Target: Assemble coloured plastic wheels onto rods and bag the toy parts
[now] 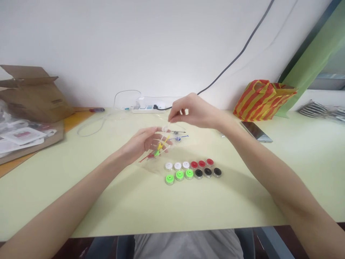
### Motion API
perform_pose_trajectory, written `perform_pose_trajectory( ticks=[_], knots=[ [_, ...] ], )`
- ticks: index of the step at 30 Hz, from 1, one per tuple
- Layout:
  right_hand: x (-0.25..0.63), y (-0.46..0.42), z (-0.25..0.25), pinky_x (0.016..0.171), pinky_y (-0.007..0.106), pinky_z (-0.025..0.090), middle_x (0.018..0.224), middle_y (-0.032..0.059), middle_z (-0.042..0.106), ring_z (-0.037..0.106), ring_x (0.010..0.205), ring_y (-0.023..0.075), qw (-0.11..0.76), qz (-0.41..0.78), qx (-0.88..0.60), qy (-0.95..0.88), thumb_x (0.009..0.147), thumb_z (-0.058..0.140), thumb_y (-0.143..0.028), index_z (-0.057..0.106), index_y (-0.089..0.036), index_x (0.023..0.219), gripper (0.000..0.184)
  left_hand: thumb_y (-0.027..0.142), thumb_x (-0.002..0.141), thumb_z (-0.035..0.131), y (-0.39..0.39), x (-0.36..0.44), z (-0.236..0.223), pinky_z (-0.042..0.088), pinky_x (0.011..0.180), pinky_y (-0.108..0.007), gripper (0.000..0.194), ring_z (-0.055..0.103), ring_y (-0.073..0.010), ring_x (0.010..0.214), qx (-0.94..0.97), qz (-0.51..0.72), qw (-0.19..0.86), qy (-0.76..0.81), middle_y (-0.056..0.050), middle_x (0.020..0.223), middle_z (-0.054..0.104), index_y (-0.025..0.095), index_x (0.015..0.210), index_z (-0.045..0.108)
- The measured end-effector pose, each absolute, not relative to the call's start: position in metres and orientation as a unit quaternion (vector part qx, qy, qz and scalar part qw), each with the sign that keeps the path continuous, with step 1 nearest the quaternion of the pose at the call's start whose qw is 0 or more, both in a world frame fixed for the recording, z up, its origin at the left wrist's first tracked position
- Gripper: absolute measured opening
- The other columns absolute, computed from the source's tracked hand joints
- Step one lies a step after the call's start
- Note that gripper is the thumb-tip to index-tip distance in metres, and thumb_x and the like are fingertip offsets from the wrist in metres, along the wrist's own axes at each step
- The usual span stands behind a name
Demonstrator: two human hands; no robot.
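Note:
My left hand (147,142) is held above the table with its fingers curved and partly spread. Small thin plastic pieces (159,147) in red, green, yellow and white lie across its fingers and seem to rest in its grasp; motion blur hides the exact grip. My right hand (185,109) pinches a thin whitish piece (165,128) just above the left fingertips. Beyond the left fingers, a blue piece (178,138) and a black piece (176,132) lie on the table. Closer to me, white, red, green and black discs (189,174) with clear rims stand in two rows.
A power strip (148,109) with a dark cable lies along the wall. At left are a cardboard box (35,95), plastic packets (23,136) and a screwdriver (97,109). A striped bag (262,100) and a phone (256,131) sit at right.

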State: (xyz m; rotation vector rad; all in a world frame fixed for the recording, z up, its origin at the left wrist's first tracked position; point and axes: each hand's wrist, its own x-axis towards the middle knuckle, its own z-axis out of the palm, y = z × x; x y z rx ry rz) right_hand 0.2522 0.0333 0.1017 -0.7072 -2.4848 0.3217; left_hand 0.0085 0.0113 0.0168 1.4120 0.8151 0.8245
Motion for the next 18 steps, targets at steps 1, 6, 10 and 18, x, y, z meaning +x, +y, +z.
perform_pose_trajectory(
  ticks=[1,6,10,18],
  knots=[
    [0.248,0.035,0.097,0.076,0.032,0.049,0.091,0.0033,0.078,0.066,0.082,0.0184,0.254,0.128,-0.245,-0.927,0.091,0.066,-0.015,0.078,-0.020,0.087,0.014,0.051,0.098,0.059,0.012,0.008,0.016,0.055,0.061,-0.034,0.046,0.077,-0.0285,0.076,0.611,0.361,0.611,0.351,-0.019,0.103,0.080,0.014,0.123,0.070],
    [0.231,0.036,0.078,0.072,0.027,0.045,0.086,0.0018,0.077,0.065,0.076,0.0138,0.214,0.137,-0.204,-0.945,0.088,0.062,-0.005,0.081,-0.019,0.089,0.023,0.049,0.099,0.059,0.013,0.008,0.015,0.058,0.066,-0.033,0.041,0.078,-0.0283,0.081,0.617,0.370,0.603,0.345,-0.018,0.102,0.080,0.014,0.114,0.073],
    [0.232,0.032,0.080,0.079,0.028,0.047,0.100,0.0024,0.078,0.067,0.087,0.0172,0.236,0.140,-0.212,-0.938,0.090,0.063,-0.010,0.079,-0.021,0.096,0.020,0.048,0.098,0.061,0.013,0.009,0.014,0.053,0.055,-0.031,0.041,0.076,-0.0279,0.075,0.600,0.389,0.602,0.355,-0.018,0.100,0.080,0.013,0.113,0.073],
    [0.262,0.078,0.064,0.078,0.029,0.046,0.102,0.0087,0.076,0.066,0.088,0.0190,0.174,0.036,-0.402,-0.898,0.092,0.056,-0.009,0.074,-0.015,0.099,0.020,0.045,0.097,0.061,0.016,0.006,0.015,0.055,0.060,-0.031,0.042,0.074,-0.0250,0.077,0.553,0.476,0.580,0.363,-0.016,0.102,0.079,0.012,0.122,0.070]
  ],
)
